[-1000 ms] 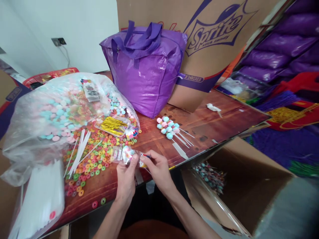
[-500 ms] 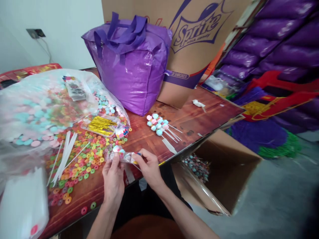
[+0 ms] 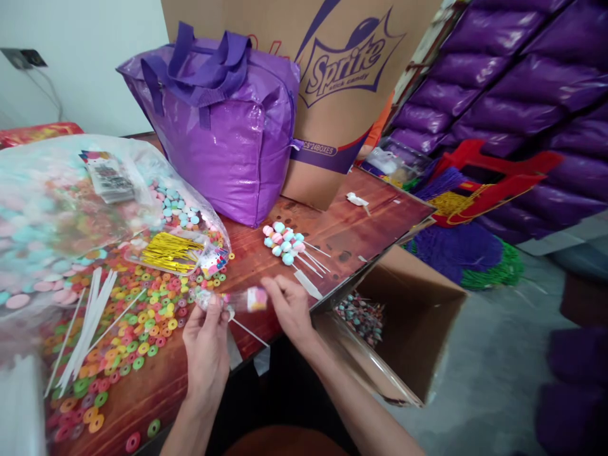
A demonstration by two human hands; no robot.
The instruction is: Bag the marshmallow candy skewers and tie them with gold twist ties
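Note:
My left hand (image 3: 207, 339) is closed, its thumb pressing on a lollipop (image 3: 204, 297) of small candies in clear wrap. A white stick (image 3: 249, 332) points down to the right from it. From the same hand a clear wrapper (image 3: 244, 299) with a colourful printed end stretches rightward. My right hand (image 3: 292, 310) has its fingers curled together at that printed end, pinching its edge, though motion blurs the contact. Beyond my hands, several candy sticks (image 3: 285, 242) with pastel balls lie in a bunch on the wooden-patterned table (image 3: 242, 244).
Ring candies (image 3: 142, 323), loose white sticks (image 3: 90, 323) and yellow twist ties (image 3: 171, 251) cover the table's left, near a plastic bag (image 3: 28, 164) of candy. A purple bag (image 3: 213, 139) stands behind. An open carton (image 3: 413, 335) with wrapped candy is below the right edge.
The wrapper's printed end has come out to the right, and my right hand is farther from my left. The lollipop's stick shows more fully. The view has turned right.

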